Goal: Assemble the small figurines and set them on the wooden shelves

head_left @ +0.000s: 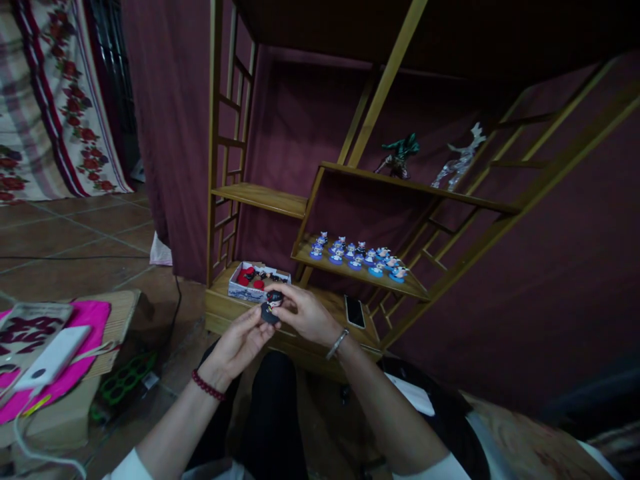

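Between my two hands is a small figurine (275,301) with a dark top and a round black base. My left hand (245,340) grips the base from below with thumb and fingers. On the upper part, the thumb and fingers of my right hand (305,312) are closed from the right side. Just behind the hands, an open cardboard box (245,292) on the low shelf contains red and black pieces, partly hidden by my right hand. Beyond it, several small blue and purple figurines (355,263) stand in rows on a wooden shelf.
A phone (355,311) lies on the low shelf (220,283) at my right. Higher up stand a green statuette (400,155) and a clear one (459,160). On my left, a cardboard surface (125,313) bears a pink cloth (100,320), a white device (55,357) and a cable.
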Available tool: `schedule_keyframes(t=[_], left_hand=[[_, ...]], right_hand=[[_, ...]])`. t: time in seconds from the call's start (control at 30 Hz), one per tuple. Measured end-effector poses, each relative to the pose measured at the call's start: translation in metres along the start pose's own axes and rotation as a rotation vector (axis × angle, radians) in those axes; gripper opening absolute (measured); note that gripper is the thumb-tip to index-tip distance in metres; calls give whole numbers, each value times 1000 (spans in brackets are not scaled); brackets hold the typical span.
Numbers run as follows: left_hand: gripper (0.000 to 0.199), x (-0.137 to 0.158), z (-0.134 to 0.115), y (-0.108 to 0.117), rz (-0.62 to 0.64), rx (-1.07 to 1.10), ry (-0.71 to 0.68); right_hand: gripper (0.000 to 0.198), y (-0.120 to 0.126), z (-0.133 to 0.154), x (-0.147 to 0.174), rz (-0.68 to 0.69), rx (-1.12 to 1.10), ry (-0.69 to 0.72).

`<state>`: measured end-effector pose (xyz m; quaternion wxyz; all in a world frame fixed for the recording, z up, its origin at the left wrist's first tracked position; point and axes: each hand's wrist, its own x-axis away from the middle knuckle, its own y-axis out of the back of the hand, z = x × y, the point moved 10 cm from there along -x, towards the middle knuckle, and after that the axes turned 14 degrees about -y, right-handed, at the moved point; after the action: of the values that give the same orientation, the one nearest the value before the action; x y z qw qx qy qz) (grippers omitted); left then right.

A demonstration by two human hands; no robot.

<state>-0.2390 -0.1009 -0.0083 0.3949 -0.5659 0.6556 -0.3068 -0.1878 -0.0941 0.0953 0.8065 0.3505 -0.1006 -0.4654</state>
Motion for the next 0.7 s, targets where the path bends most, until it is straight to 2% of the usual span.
schedule_keyframes(t=[0.13,0.3,0.5,0.7], left_hand=[[13,5,-3,-3,-26,38,37],[21,11,-6,-10,25,30,66],[23,20,-9,-12,65,6,74],[21,26,-15,-10,41,6,50]], right_hand=[[42,-2,4,1,77,-107,-21],[46,-6,3,1,178,-289,-19],[49,-12,2,2,192,-316,-86],[44,-16,12,5,177,-347,-66]])
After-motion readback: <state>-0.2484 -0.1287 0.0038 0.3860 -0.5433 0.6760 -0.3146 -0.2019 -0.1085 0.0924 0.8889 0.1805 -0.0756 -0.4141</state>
